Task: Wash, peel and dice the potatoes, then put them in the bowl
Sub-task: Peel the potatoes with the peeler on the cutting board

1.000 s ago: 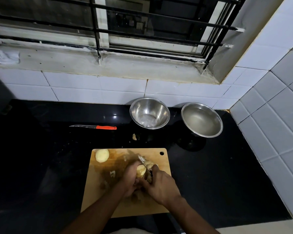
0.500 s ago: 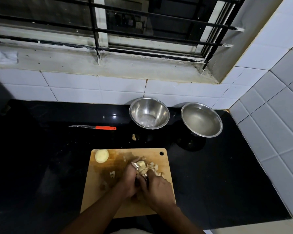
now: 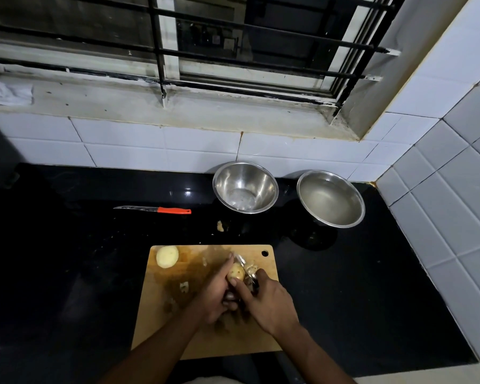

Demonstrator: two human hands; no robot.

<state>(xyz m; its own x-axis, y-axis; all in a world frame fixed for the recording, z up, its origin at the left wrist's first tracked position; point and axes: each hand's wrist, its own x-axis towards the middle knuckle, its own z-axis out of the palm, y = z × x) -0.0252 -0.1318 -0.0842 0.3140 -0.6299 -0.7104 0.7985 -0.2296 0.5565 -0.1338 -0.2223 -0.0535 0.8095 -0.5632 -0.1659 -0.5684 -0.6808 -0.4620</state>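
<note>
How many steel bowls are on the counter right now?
2. One steel bowl stands at the back by the tiled wall, beyond the cutting board; the other bowl sits just right of it, near the corner. None looks hidden.

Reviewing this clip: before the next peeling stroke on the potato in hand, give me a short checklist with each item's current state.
1. Potato gripped by the left hand over the cutting board: ok.
2. Peeler held in the right hand, against the potato: ok.
3. Left fingers out of the blade's path: cannot tell, the hands overlap.
4. Skin remaining on the held potato: cannot tell, only a small patch shows.
5. Peeled potato parked at the board's far left corner, apart from the hands: ok.
6. Orange-handled knife on the counter, away from both hands: ok.
</note>
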